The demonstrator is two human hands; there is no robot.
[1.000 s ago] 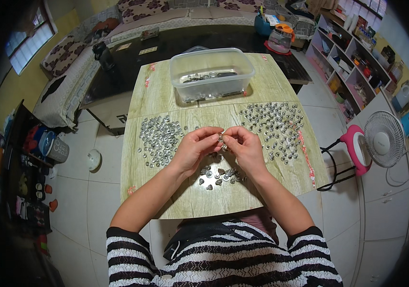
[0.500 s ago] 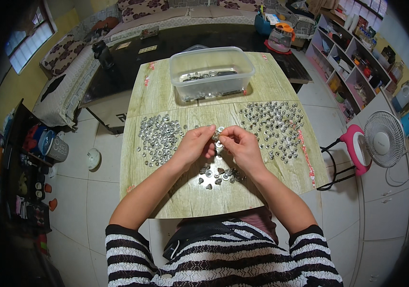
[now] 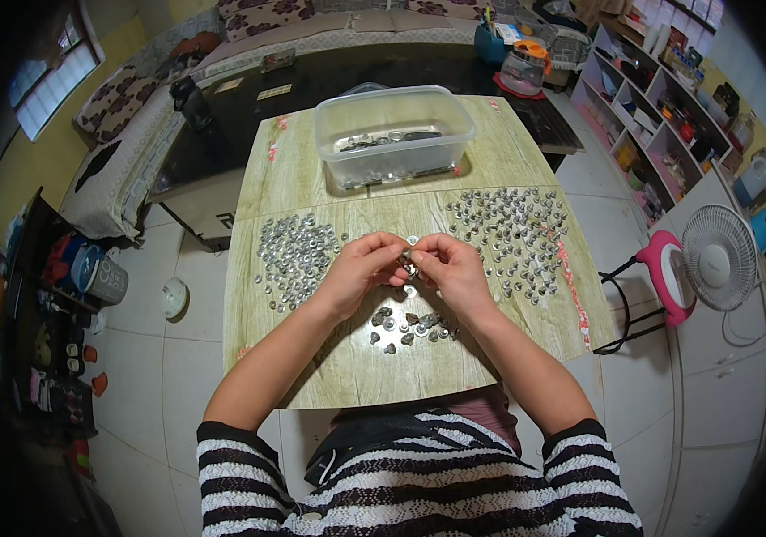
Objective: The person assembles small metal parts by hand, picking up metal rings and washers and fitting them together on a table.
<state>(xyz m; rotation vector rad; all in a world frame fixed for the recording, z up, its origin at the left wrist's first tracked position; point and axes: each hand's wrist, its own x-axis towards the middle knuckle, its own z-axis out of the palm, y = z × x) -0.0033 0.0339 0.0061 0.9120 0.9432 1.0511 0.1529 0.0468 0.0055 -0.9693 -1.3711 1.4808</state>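
White fan (image 3: pixel 717 256), pink-backed stool (image 3: pixel 663 279), lilac shelving (image 3: pixel 650 125), black bottle (image 3: pixel 190 103), orange-lidded jug (image 3: pixel 524 70)

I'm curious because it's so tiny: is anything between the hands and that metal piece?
Nothing visible: the left hand and right hand both pinch the small metal piece. Loose metal parts lie nearer the person, out of the way.

You are working in moderate indoor light; pale daylight is showing at the left window (image 3: pixel 55 76). Your left forearm (image 3: pixel 276 353) is laying a soft shadow on the table (image 3: pixel 347 385). Loose metal pieces (image 3: pixel 293 259) are glinting. Fisheye distortion is bowing straight edges, black ringing the rim. Detail between your fingers (image 3: pixel 386 259) is coming out small, soft.
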